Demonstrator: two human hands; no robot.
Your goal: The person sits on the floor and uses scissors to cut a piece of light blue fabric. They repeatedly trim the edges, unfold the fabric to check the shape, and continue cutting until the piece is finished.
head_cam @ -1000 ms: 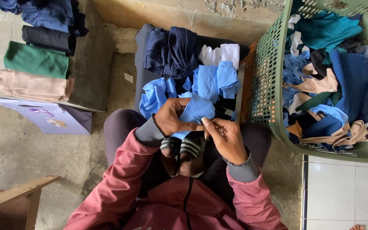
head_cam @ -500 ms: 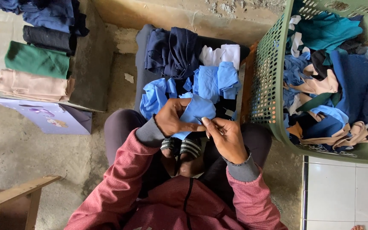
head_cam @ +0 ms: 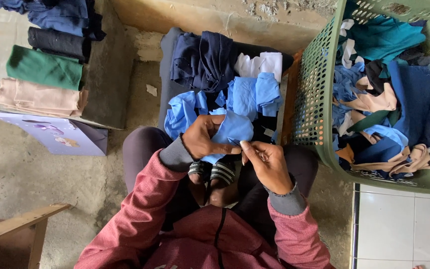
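Note:
My left hand [head_cam: 202, 138] grips a light blue piece of cloth [head_cam: 232, 130] just above my lap. My right hand [head_cam: 267, 160] is beside it, fingers pinched together at the cloth's lower edge, on something too small to make out. Behind the hands lies a heap of cloth pieces [head_cam: 225, 79] in light blue, navy and white on a dark surface. My red sleeves with grey cuffs reach in from below.
A green perforated laundry basket [head_cam: 312, 99] full of mixed cloth stands at the right. Folded green, black, beige and blue fabrics [head_cam: 43, 74] are stacked at the left on a ledge over a purple box [head_cam: 55, 137]. A wooden stool corner [head_cam: 11, 231] sits bottom left.
Both hands stay close together on the light blue cloth, with only slight finger movement. Another person's foot has come into view at the bottom right edge.

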